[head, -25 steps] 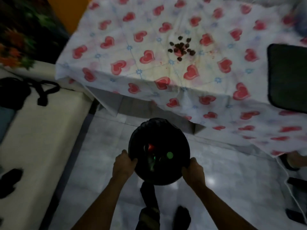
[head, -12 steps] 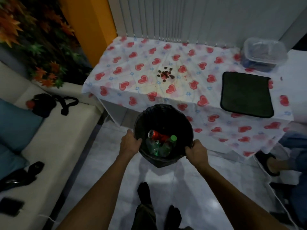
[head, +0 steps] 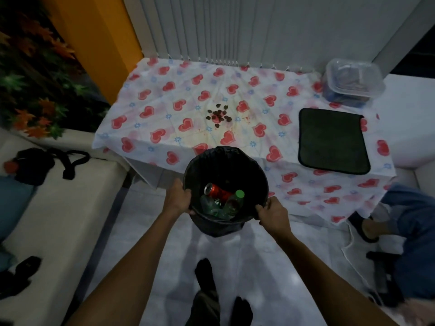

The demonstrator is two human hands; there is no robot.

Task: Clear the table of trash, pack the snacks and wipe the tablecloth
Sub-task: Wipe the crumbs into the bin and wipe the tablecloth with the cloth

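I hold a black-lined trash bin [head: 226, 158] by its rim in front of the table: my left hand [head: 177, 199] grips the left side, my right hand [head: 270, 212] the right. Inside lie a red can [head: 217, 192] and a green-capped bottle [head: 235, 200]. A small heap of dark snack pieces [head: 219, 115] sits in the middle of the heart-print tablecloth [head: 164, 114]. A dark green cloth [head: 332, 140] lies flat at the right. At the far right corner stands a lidded clear plastic container [head: 353, 82].
A cream sofa [head: 58, 220] with a black bag [head: 33, 167] runs along the left. Another person's leg and sandal [head: 372, 228] are at the right by a white cable on the tiled floor. My feet are below the bin.
The view has pulled back and up, bringing the whole table, the container and the blinds into sight. Both hands kept their hold on the bin, which is now lifted closer to the table's edge.
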